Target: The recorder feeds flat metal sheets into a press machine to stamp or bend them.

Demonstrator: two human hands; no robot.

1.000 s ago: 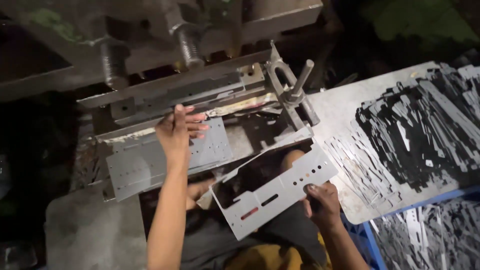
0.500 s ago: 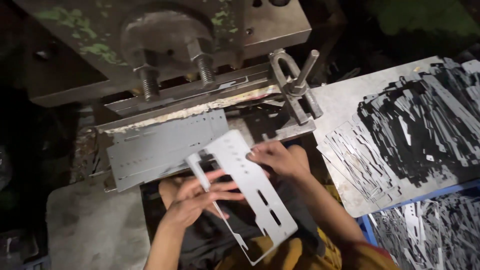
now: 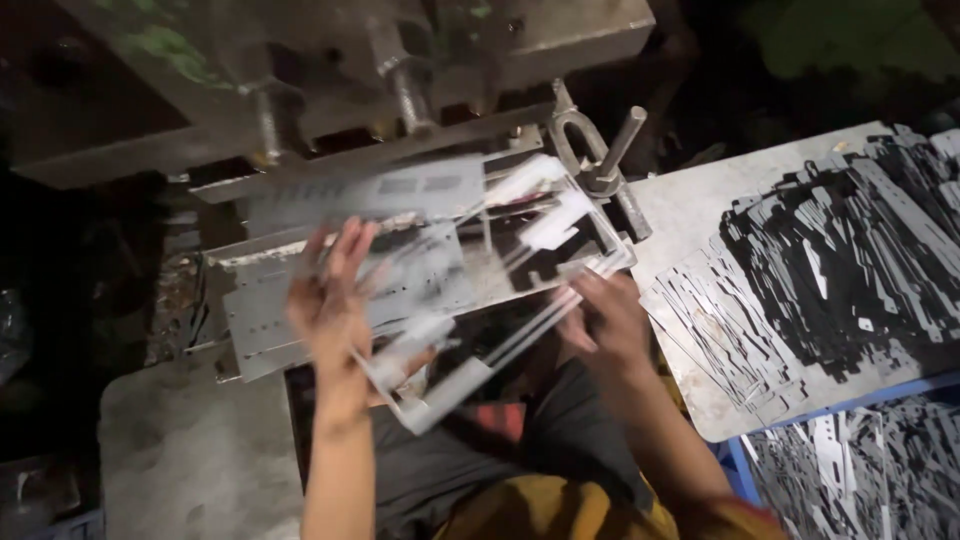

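I hold a flat punched sheet-metal plate (image 3: 470, 290) with both hands in front of a stamping press (image 3: 330, 60). The plate is blurred by motion and tilts up toward the press bed (image 3: 260, 330). My left hand (image 3: 335, 300) grips its left edge, fingers spread over the metal. My right hand (image 3: 610, 325) grips its right edge near the press clamp (image 3: 600, 165). A second perforated grey plate (image 3: 380, 190) lies in the die opening behind it.
A grey metal table (image 3: 690, 215) at the right carries a heap of dark thin metal strips (image 3: 850, 260). A blue crate (image 3: 850, 465) with more strips sits lower right. A concrete slab (image 3: 190, 450) lies lower left.
The plate has swung from hanging low over my lap up toward the press bed. Both hands rose with it; my left hand moved to its left edge.
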